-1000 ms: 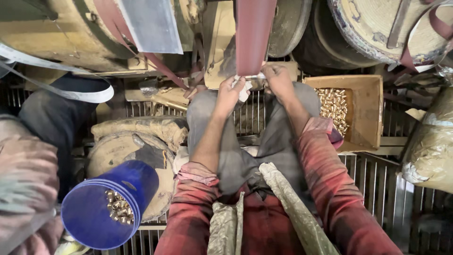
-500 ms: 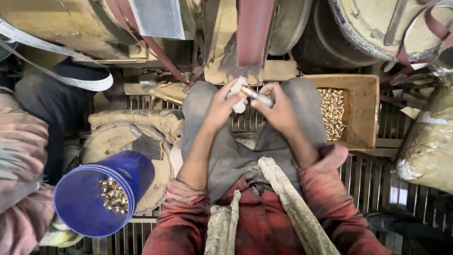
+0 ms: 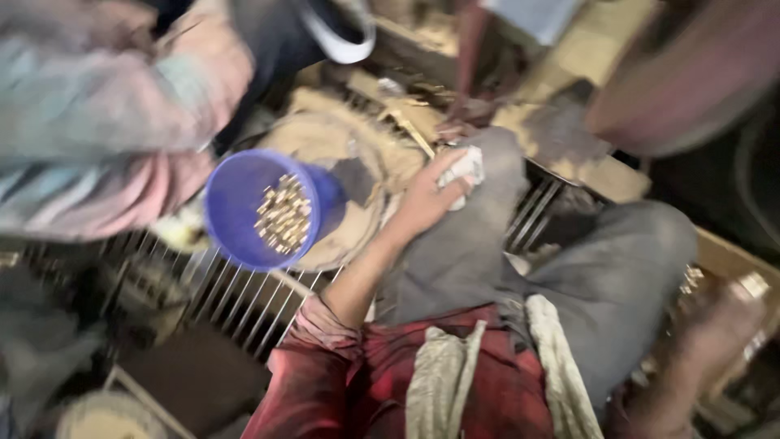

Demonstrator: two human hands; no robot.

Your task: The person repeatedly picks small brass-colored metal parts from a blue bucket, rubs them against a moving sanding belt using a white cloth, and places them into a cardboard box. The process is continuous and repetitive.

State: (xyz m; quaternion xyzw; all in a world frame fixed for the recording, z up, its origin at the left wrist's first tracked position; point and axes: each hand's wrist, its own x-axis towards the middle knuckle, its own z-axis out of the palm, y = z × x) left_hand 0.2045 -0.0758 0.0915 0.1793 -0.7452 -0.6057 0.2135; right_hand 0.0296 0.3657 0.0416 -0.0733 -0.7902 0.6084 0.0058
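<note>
White cloth (image 3: pixel 465 169), wadded small, sits in the grip of the left hand (image 3: pixel 428 197), whose fingers are curled tight round it, the hand resting on the grey-trousered left knee (image 3: pixel 479 236). The right hand (image 3: pixel 715 325) is low at the right edge, badly blurred; it lies over the wooden tray (image 3: pixel 731 260) with small brass pieces (image 3: pixel 692 278) near it, and whether it is closed on anything I cannot tell.

The person sits over a floor of metal grating (image 3: pixel 236 297), dusty and cluttered. Just left of the knee a blue plastic bucket (image 3: pixel 264 207) stands tilted, with a heap of small brass-coloured parts (image 3: pixel 283 215) inside. It leans against a round, dust-caked tan disc (image 3: pixel 349 203). Another person's sleeve (image 3: pixel 106 122), pale and striped, fills the upper left corner. A blurred reddish-brown band (image 3: pixel 691 73) crosses the upper right. A red shirt (image 3: pixel 455 382) and a grey-green scarf (image 3: pixel 561 374) show at the bottom.

Half a second ago both hands met in front of the knees, holding the cloth and a small piece between them, and the view looked straight ahead with the tray at the right and the bucket low at the left. Now the view has swung left and tilted, the right hand has gone out to the tray side, and the left alone keeps the cloth.
</note>
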